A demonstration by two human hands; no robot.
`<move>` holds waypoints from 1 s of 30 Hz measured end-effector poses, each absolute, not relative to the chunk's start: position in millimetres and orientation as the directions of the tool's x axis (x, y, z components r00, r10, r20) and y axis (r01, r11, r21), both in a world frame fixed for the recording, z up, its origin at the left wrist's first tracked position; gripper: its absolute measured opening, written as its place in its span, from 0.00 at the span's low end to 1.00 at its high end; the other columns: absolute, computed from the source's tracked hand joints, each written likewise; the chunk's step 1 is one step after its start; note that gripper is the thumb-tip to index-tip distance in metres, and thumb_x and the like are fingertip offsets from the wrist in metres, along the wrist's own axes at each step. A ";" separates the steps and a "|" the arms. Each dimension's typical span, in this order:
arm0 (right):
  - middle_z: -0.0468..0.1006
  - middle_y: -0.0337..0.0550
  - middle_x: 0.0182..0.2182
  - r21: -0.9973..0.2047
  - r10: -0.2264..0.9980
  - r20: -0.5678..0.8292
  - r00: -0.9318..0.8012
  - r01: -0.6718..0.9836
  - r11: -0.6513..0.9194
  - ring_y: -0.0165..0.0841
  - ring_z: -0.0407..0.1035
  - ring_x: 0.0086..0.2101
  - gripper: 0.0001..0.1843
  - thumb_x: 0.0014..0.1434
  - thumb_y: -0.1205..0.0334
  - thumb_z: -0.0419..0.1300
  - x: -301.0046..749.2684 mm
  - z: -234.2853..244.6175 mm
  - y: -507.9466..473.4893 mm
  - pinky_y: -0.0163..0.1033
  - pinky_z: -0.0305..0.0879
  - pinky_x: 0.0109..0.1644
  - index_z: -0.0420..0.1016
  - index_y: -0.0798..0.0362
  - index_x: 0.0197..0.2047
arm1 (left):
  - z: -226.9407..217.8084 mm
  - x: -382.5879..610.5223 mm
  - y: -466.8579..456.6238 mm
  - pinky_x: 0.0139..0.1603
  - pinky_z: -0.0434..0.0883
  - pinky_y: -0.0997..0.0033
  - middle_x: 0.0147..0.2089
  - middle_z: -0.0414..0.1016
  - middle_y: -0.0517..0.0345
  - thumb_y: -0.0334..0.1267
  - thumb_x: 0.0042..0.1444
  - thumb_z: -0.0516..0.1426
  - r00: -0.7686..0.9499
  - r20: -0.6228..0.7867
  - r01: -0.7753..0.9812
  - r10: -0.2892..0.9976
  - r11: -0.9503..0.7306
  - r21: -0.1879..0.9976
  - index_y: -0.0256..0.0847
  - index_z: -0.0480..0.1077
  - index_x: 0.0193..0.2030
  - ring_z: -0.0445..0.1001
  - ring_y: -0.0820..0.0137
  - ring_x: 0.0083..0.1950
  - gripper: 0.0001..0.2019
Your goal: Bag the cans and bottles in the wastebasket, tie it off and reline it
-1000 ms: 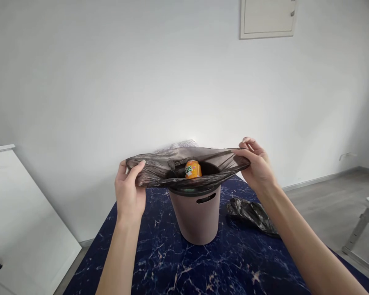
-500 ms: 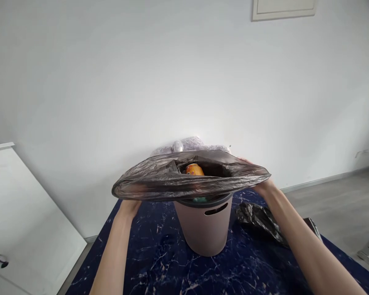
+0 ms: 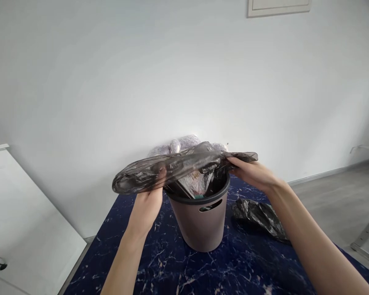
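A translucent black garbage bag (image 3: 184, 164) stretches between my two hands, its lower part inside a brownish trash can (image 3: 199, 227) with a dark rim. Through the plastic some orange and green contents show faintly. My left hand (image 3: 149, 200) is closed on the bag's left side, the thumb seen against the plastic. On the other side my right hand (image 3: 249, 172) pinches the bag's upper edge, fingers pointing left above the rim. The bag's mouth is gathered together, so most of what lies inside is hidden.
Under the can is a dark blue marbled tabletop (image 3: 166, 262). A crumpled black bag (image 3: 261, 219) lies to the can's right. Behind, against the white wall, sits a pale plastic-wrapped bundle (image 3: 186, 142). A white cabinet (image 3: 27, 221) stands at left.
Both hands have come inward, and the wide-open bag mouth has narrowed and folded together. The orange can that showed in the opening is now covered by plastic. The view shifted slightly.
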State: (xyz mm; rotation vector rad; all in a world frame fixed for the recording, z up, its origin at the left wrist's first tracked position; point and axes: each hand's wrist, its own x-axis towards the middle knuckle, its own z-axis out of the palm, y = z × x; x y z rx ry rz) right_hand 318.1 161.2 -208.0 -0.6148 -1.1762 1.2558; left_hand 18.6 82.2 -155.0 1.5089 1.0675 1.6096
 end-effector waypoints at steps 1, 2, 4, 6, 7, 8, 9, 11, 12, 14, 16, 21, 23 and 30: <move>0.86 0.45 0.49 -0.876 0.935 0.337 -0.113 -0.402 0.267 0.45 0.78 0.54 0.15 0.63 0.51 0.72 314.6 -200.6 156.4 0.46 0.79 0.57 0.85 0.47 0.50 | -154.3 20.6 80.8 0.74 0.68 0.48 0.67 0.76 0.54 0.50 0.64 0.66 -0.152 0.443 0.012 0.883 -0.447 0.895 0.51 0.80 0.56 0.62 0.49 0.78 0.16; 0.85 0.44 0.50 -0.858 0.926 0.359 -0.116 -0.432 0.278 0.45 0.77 0.56 0.16 0.65 0.49 0.70 311.6 -193.6 151.6 0.47 0.79 0.58 0.84 0.47 0.52 | -152.5 22.8 79.3 0.72 0.70 0.49 0.67 0.77 0.53 0.50 0.65 0.65 -0.180 0.457 -0.049 0.871 -0.472 0.880 0.50 0.80 0.55 0.64 0.49 0.77 0.16; 0.85 0.44 0.51 -0.792 0.895 0.434 -0.099 -0.516 0.327 0.45 0.75 0.58 0.17 0.67 0.48 0.67 306.8 -181.6 142.8 0.50 0.77 0.60 0.82 0.47 0.54 | -146.0 27.9 75.8 0.69 0.73 0.50 0.65 0.78 0.52 0.50 0.66 0.63 -0.156 0.509 -0.177 0.847 -0.531 0.829 0.48 0.80 0.54 0.69 0.50 0.74 0.14; 0.85 0.43 0.50 -0.736 0.870 0.487 -0.084 -0.576 0.356 0.45 0.75 0.58 0.15 0.68 0.47 0.66 302.7 -172.8 135.9 0.53 0.75 0.62 0.82 0.46 0.51 | -138.5 32.8 72.4 0.69 0.74 0.52 0.64 0.79 0.51 0.49 0.67 0.62 -0.104 0.551 -0.265 0.828 -0.557 0.787 0.45 0.82 0.50 0.71 0.50 0.71 0.13; 0.85 0.42 0.49 -0.714 0.861 0.502 -0.080 -0.600 0.361 0.45 0.76 0.56 0.13 0.67 0.47 0.66 300.8 -169.6 133.2 0.53 0.75 0.62 0.82 0.46 0.47 | -135.5 34.5 71.0 0.68 0.74 0.53 0.62 0.80 0.50 0.48 0.67 0.62 -0.092 0.558 -0.296 0.825 -0.557 0.776 0.43 0.82 0.48 0.73 0.51 0.70 0.13; 0.85 0.41 0.46 -0.690 0.855 0.513 -0.072 -0.628 0.361 0.43 0.77 0.54 0.12 0.66 0.47 0.67 298.9 -167.0 130.9 0.53 0.75 0.61 0.81 0.45 0.44 | -133.4 35.6 70.1 0.67 0.74 0.54 0.58 0.82 0.50 0.48 0.66 0.63 -0.094 0.556 -0.326 0.825 -0.554 0.766 0.43 0.82 0.45 0.74 0.52 0.67 0.11; 0.84 0.39 0.40 -0.665 0.853 0.518 -0.066 -0.658 0.354 0.41 0.78 0.49 0.12 0.65 0.47 0.68 297.2 -165.0 128.7 0.52 0.76 0.60 0.79 0.45 0.40 | -132.3 36.0 69.6 0.66 0.74 0.54 0.53 0.83 0.52 0.46 0.64 0.64 -0.102 0.551 -0.356 0.828 -0.548 0.757 0.43 0.81 0.42 0.77 0.54 0.64 0.10; 0.74 0.32 0.25 -0.625 0.850 0.522 -0.070 -0.709 0.326 0.33 0.76 0.33 0.13 0.63 0.48 0.71 294.3 -161.7 124.3 0.46 0.79 0.53 0.76 0.45 0.37 | -133.0 35.3 69.7 0.64 0.75 0.55 0.39 0.81 0.57 0.45 0.63 0.66 -0.090 0.549 -0.416 0.831 -0.532 0.737 0.44 0.78 0.39 0.81 0.60 0.53 0.08; 0.65 0.29 0.20 -0.621 0.848 0.524 -0.082 -0.718 0.314 0.29 0.69 0.24 0.13 0.63 0.49 0.72 293.4 -160.2 121.8 0.42 0.79 0.47 0.76 0.46 0.36 | -134.3 34.5 70.1 0.63 0.76 0.55 0.34 0.76 0.60 0.46 0.63 0.66 -0.059 0.554 -0.440 0.831 -0.520 0.733 0.44 0.77 0.38 0.80 0.63 0.46 0.09; 0.51 0.25 0.17 -0.647 0.839 0.531 -0.116 -0.695 0.313 0.24 0.51 0.17 0.14 0.64 0.49 0.71 292.9 -157.5 116.5 0.34 0.75 0.34 0.75 0.47 0.35 | -137.4 32.8 71.2 0.60 0.77 0.56 0.29 0.66 0.63 0.47 0.65 0.64 0.011 0.571 -0.456 0.821 -0.504 0.733 0.43 0.75 0.37 0.74 0.69 0.36 0.10; 0.49 0.26 0.19 -0.682 0.830 0.544 -0.122 -0.641 0.352 0.22 0.42 0.17 0.16 0.66 0.47 0.70 294.9 -155.8 112.6 0.31 0.66 0.26 0.74 0.49 0.35 | -139.6 30.9 72.5 0.57 0.78 0.58 0.29 0.63 0.64 0.46 0.67 0.62 0.031 0.582 -0.445 0.813 -0.510 0.736 0.42 0.74 0.37 0.68 0.72 0.31 0.11; 0.50 0.28 0.21 -0.670 0.849 0.528 -0.021 -0.625 0.401 0.23 0.44 0.18 0.17 0.66 0.46 0.69 308.9 -159.8 123.4 0.31 0.61 0.22 0.74 0.50 0.35 | -139.9 22.8 80.1 0.51 0.78 0.66 0.31 0.61 0.62 0.44 0.68 0.59 -0.096 0.564 -0.483 0.820 -0.533 0.694 0.41 0.74 0.36 0.65 0.73 0.31 0.12; 0.52 0.28 0.21 -0.614 0.862 0.506 0.045 -0.683 0.396 0.24 0.49 0.18 0.17 0.65 0.48 0.71 315.9 -165.5 135.0 0.31 0.64 0.24 0.73 0.49 0.35 | -141.7 18.3 84.8 0.51 0.78 0.67 0.31 0.63 0.62 0.43 0.66 0.61 -0.145 0.566 -0.519 0.811 -0.549 0.655 0.40 0.75 0.35 0.66 0.73 0.32 0.10; 0.71 0.50 0.68 -0.651 0.837 0.541 -0.081 -0.670 0.356 0.50 0.61 0.69 0.53 0.52 0.13 0.54 341.4 -232.2 178.7 0.61 0.59 0.74 0.74 0.44 0.66 | -165.1 2.4 101.1 0.70 0.70 0.47 0.66 0.76 0.44 0.64 0.58 0.60 -0.090 0.621 -0.423 0.779 -0.594 0.684 0.42 0.78 0.61 0.70 0.47 0.70 0.33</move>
